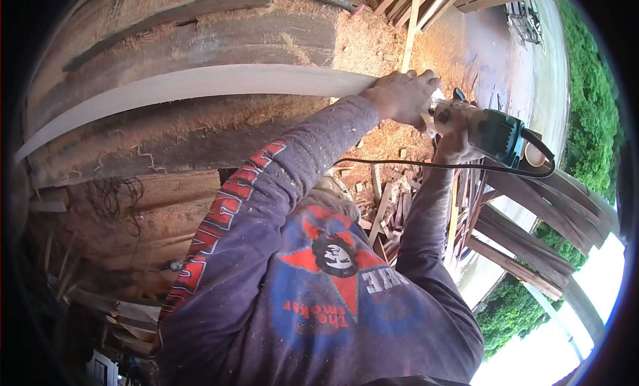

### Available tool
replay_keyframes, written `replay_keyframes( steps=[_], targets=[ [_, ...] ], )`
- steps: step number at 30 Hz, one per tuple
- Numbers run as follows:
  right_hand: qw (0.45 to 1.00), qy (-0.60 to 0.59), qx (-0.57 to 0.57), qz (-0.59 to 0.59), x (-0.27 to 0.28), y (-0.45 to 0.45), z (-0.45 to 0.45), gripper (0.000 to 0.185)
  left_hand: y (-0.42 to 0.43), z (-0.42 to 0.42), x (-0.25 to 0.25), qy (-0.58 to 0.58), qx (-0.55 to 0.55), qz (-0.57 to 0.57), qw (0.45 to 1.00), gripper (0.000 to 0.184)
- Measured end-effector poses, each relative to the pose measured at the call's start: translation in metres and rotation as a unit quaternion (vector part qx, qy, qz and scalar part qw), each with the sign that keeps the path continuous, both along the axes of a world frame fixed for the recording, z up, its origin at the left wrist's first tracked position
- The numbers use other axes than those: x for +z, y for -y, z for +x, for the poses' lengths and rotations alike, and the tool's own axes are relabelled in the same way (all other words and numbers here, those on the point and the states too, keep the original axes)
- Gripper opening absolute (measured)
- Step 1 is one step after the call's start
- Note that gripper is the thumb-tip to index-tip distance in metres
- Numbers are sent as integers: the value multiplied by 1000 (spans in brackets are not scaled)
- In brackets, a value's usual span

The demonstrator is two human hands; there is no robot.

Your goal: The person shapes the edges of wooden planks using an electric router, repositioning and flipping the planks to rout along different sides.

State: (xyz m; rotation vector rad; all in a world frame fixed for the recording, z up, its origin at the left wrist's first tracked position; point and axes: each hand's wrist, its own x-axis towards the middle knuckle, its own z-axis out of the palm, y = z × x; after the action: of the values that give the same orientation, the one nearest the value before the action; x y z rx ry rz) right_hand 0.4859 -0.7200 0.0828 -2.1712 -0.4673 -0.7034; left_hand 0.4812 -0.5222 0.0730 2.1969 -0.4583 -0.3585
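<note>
A long pale wooden board (266,80) runs from the far left to my left hand (403,96), appearing curved through the wide lens. The fingers of my left hand are curled over the board's right end, close to the metal front of a power tool. My right hand (456,141) is wrapped around that corded power tool (496,136), which has a teal and black housing. The tool's exact kind and its cutting end are hard to make out. Its black cord (413,163) loops from the back of the housing and passes across in front of my chest.
Dark, thick planks (219,43) with sawdust lie beside and beneath the board. Shavings and wood offcuts (396,206) cover the ground below my hands. Stacked boards (526,246) stand at the right, with green plants (586,93) beyond. Tangled wire (116,196) lies at the left.
</note>
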Motion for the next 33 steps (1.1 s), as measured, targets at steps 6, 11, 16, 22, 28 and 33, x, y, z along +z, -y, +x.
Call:
replay_keyframes(
  steps=[6, 11, 16, 22, 28, 33],
  targets=[
    [978, -74, 72, 184, 0, -7, 11, 55, -1, -4, 9, -23, 27, -8, 999, 97],
    [968, -96, 114, 200, -7, 1, 27, 52, 4, -4, 6, -37, 58, -21, 997, 97],
    [961, -108, 124, 222, -8, -8, 29, 48, 1, -7, 9, -28, 73, -19, 997, 92],
    [966, -113, 171, 156, 1, -10, 30, 44, 8, -7, 0, -8, 98, -5, 995, 85],
    [967, -84, 199, 137, -9, 3, 46, 50, 16, -5, -10, 18, 120, -4, 993, 88],
    [951, -118, 223, 176, -7, 3, 47, 52, 21, -3, -17, 29, 130, 9, 991, 90]
  ],
)
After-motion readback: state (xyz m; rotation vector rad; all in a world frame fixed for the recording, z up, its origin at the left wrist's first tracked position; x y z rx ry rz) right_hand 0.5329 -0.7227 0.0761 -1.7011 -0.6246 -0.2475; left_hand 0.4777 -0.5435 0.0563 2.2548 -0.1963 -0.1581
